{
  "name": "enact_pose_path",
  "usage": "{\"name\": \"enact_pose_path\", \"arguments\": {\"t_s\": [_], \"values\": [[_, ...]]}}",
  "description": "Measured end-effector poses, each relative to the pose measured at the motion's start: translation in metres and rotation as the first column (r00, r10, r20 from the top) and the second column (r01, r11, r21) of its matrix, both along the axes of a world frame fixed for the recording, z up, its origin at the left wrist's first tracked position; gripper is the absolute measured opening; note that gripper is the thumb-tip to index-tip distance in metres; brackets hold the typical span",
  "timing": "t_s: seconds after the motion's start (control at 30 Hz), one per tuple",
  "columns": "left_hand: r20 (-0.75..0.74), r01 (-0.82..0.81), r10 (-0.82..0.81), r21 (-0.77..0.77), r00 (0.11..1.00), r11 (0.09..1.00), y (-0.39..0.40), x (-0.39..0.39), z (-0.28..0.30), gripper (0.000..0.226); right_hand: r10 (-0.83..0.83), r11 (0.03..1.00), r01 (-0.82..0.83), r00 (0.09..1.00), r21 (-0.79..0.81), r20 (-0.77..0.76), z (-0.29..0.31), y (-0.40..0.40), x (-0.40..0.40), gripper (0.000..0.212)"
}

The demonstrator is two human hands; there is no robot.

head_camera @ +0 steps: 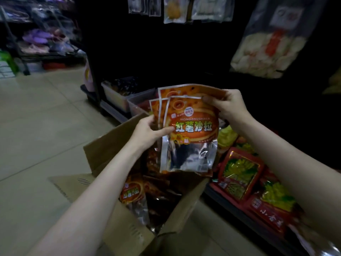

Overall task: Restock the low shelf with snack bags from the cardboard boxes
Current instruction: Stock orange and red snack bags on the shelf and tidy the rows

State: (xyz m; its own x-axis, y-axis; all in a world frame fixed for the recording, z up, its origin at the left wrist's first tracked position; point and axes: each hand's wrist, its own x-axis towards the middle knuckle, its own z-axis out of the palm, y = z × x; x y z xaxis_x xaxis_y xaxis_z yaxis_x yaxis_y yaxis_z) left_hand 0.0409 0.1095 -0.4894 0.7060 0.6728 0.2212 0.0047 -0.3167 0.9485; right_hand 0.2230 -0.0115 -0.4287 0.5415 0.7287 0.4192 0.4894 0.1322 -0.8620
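Three orange snack bags (190, 130) sit fanned in my hands, upright, above the open cardboard box (110, 145). My left hand (151, 130) grips the stack at its left edge, thumb pressed on the front bag's label and fingers curled behind. My right hand (228, 106) pinches the top right corner of the stack. More bags of the same kind (132, 193) lie loose inside the box, which stands on the tiled floor (36, 117) just beside the low shelf (239, 209). On that shelf I see red packs with yellow pictures (238, 174) lying flat to the right of the box, and clear plastic bins (118, 97) further back. Pale packets (267, 45) hang overhead
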Motion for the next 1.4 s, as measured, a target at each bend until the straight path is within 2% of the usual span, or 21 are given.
{"name": "enact_pose_path", "arguments": {"t_s": [0.1,0.17,0.23,0.27,0.3,0.37,0.4,0.43,0.5,0.57,0.67,0.73,0.8,0.87,0.93,1.0,1.07,1.13,1.23,1.33,1.4], "values": [[-0.002,0.024,-0.023,0.049,1.000,0.999,-0.019,0.025,0.025,0.014,-0.086,0.996,0.085,0.996,-0.005,-0.029,0.018,-0.013,0.013,0.016],[-0.045,-0.061,0.071,0.187,0.996,0.980,-0.032,0.044,0.036,0.014,-0.295,0.953,0.298,0.953,-0.051,0.068,0.027,-0.017,0.025,0.022],[-0.049,-0.190,0.220,0.343,0.974,0.920,-0.045,0.064,0.045,0.018,-0.510,0.828,0.535,0.843,-0.165,0.173,0.030,-0.023,0.032,0.049],[-0.024,-0.261,0.290,0.372,0.957,0.891,-0.050,0.073,0.050,0.021,-0.529,0.803,0.555,0.831,-0.215,0.172,0.028,-0.028,0.031,0.061],[0.004,-0.331,0.352,0.353,0.936,0.875,-0.053,0.081,0.055,0.025,-0.478,0.828,0.501,0.865,-0.250,0.150,0.024,-0.034,0.028,0.067],[0.023,-0.429,0.436,0.233,0.899,0.873,-0.057,0.095,0.066,0.028,-0.232,0.921,0.267,0.961,-0.282,0.152,0.016,-0.048,0.017,0.061],[0.022,-0.432,0.435,0.164,0.900,0.887,-0.059,0.103,0.070,0.028,-0.116,0.919,0.181,0.973,-0.351,0.199,0.015,-0.056,0.012,0.059],[0.017,-0.411,0.412,0.123,0.911,0.903,-0.062,0.111,0.073,0.029,-0.041,0.892,0.153,0.965,-0.427,0.260,0.013,-0.062,0.012,0.062],[-0.015,-0.354,0.357,0.096,0.934,0.930,-0.077,0.130,0.075,0.037,-0.026,0.837,0.223,0.929,-0.501,0.369,0.008,-0.074,0.019,0.069],[-0.060,-0.295,0.298,0.048,0.953,0.954,-0.097,0.152,0.071,0.040,-0.073,0.817,0.296,0.904,-0.495,0.422,-0.005,-0.084,0.031,0.072],[-0.041,-0.116,0.112,-0.139,0.993,0.983,-0.131,0.188,0.052,0.034,-0.215,0.763,0.436,0.867,-0.478,0.449,-0.040,-0.108,0.049,0.088],[-0.042,-0.002,-0.006,-0.177,0.999,0.984,-0.157,0.208,0.039,0.033,-0.399,0.747,0.564,0.803,-0.352,0.442,-0.061,-0.135,0.062,0.071],[-0.075,0.094,-0.103,-0.124,0.992,0.988,-0.184,0.227,0.027,0.034,-0.551,0.693,0.680,0.714,-0.240,0.432,-0.075,-0.167,0.075,0.048],[-0.113,0.181,-0.188,-0.071,0.976,0.981,-0.212,0.244,0.016,0.034,-0.621,0.611,0.758,0.638,-0.229,0.455,-0.084,-0.199,0.088,0.039],[-0.070,0.351,-0.356,-0.080,0.932,0.933,-0.238,0.255,0.005,0.029,-0.694,0.552,0.786,0.618,-0.277,0.369,-0.094,-0.232,0.105,0.024],[-0.012,0.529,-0.529,-0.038,0.848,0.848,-0.255,0.258,-0.009,0.032,-0.810,0.516,0.804,0.570,-0.296,0.137,-0.101,-0.265,0.124,0.011],[-0.077,0.571,-0.567,0.033,0.820,0.821,-0.261,0.259,-0.034,0.057,-0.848,0.529,0.800,0.494,-0.283,-0.190,-0.111,-0.302,0.138,0.005],[-0.214,0.587,-0.583,-0.054,0.784,0.808,-0.268,0.260,-0.063,0.083,-0.821,0.535,0.797,0.411,-0.280,-0.397,-0.125,-0.340,0.149,0.016],[-0.281,0.645,-0.724,-0.330,0.630,0.690,-0.292,0.263,-0.101,0.096,-0.796,0.563,0.717,0.337,-0.410,-0.503,-0.151,-0.388,0.154,0.022],[-0.263,0.681,-0.798,-0.420,0.542,0.601,-0.319,0.272,-0.135,0.090,-0.765,0.623,0.583,0.318,-0.521,-0.560,-0.187,-0.413,0.149,0.021],[-0.262,0.678,-0.811,-0.448,0.523,0.583,-0.329,0.281,-0.160,0.087,-0.749,0.640,0.530,0.269,-0.557,-0.605,-0.216,-0.417,0.149,0.027]]}}
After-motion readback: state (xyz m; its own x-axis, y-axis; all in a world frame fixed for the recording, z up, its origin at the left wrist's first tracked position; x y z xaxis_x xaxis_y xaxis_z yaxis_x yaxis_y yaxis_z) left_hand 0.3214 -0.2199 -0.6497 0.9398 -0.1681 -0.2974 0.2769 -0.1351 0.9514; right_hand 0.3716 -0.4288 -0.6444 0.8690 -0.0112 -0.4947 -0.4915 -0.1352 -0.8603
